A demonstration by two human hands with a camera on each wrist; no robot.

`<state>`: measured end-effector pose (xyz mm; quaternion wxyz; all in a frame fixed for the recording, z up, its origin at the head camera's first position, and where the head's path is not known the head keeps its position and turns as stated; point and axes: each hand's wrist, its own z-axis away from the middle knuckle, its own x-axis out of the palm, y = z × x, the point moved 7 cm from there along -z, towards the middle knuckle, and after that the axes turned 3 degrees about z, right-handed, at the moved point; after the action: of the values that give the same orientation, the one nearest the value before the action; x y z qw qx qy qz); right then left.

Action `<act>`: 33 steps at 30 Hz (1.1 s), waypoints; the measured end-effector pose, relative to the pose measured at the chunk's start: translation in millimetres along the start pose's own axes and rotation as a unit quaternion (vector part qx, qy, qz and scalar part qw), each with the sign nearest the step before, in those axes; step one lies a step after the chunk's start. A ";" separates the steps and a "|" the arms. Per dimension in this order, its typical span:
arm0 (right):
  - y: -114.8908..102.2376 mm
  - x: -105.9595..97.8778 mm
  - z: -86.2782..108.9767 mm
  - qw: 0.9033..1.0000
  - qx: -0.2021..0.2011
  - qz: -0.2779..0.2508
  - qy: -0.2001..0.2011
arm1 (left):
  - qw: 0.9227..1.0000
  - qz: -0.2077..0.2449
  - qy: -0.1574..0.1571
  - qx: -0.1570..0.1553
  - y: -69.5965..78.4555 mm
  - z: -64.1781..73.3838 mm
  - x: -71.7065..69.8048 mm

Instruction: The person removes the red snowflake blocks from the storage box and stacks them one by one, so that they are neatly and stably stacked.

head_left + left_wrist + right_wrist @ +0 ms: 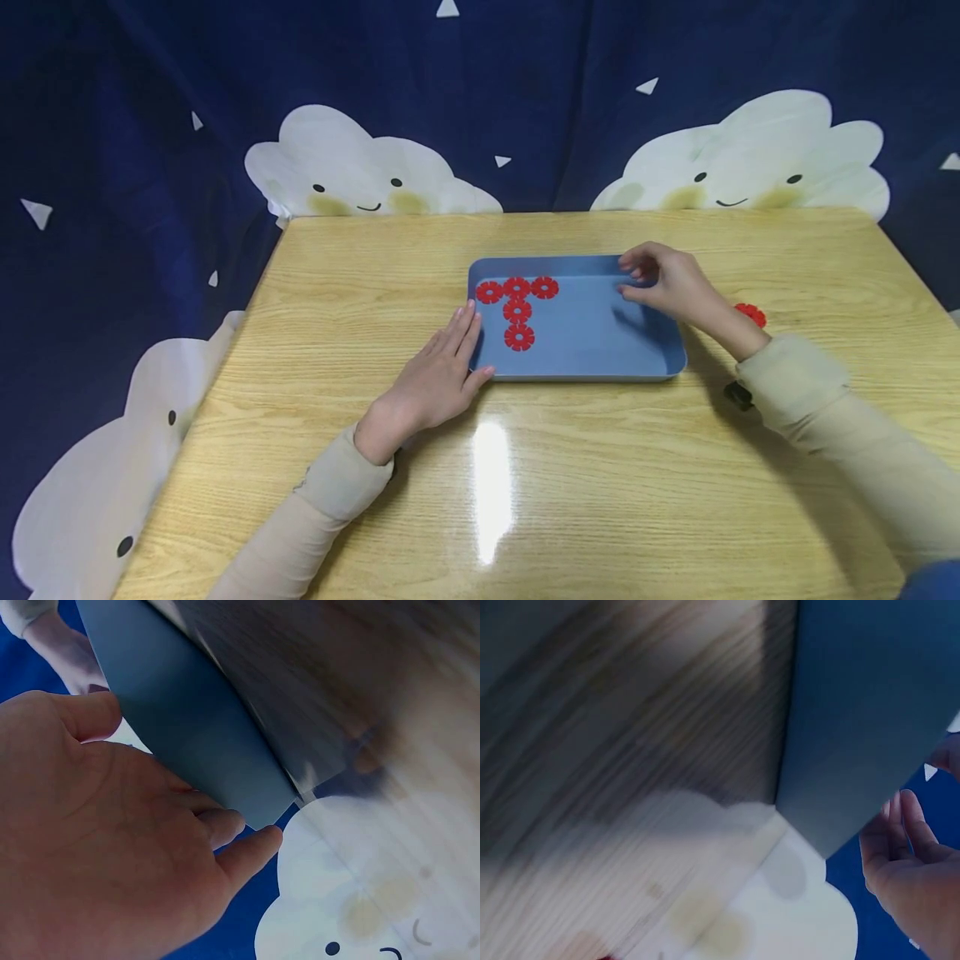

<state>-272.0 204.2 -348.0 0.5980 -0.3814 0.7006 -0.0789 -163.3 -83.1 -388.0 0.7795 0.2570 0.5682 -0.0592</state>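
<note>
A shallow blue tray [585,333] lies on the table. Inside its left half, red notched plastic discs with a central hole form a T: three in a row along the back, the middle disc [517,287] heading a column of two more, the lowest disc [519,337] nearest me. My left hand [431,379] rests against the tray's left wall, fingers straight along it and thumb at the front corner. Over the right end of the tray is my right hand [667,283], its thumb and bent fingers apart with nothing between them. The tray's outer wall [180,712] fills much of the left wrist view.
Another red disc [750,315] lies on the wooden table [360,292] to the right of the tray, partly behind the right forearm. A small black object [738,395] shows beneath the right cuff. Dark blue cloth with white clouds [360,167] hangs behind the table.
</note>
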 end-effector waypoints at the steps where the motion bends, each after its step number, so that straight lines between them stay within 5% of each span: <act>1: -1.3 2.8 -2.3 1.000 -0.004 0.000 -0.001 | 1.000 0.000 0.001 0.000 -0.1 0.2 -0.3; 18: -26.8 47.1 -32.8 0.998 -0.028 -0.016 -0.045 | 1.000 -0.008 -0.001 -0.002 -1.4 -0.3 0.9; 33: -28.1 86.6 -33.7 0.997 -0.004 -0.008 -0.081 | 1.000 -0.011 0.000 0.001 -0.8 -1.3 1.9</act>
<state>-289.4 118.5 -390.3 0.6509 -0.3943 0.6468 -0.0500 -164.1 -82.8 -390.3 0.7784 0.2510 0.5713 -0.0684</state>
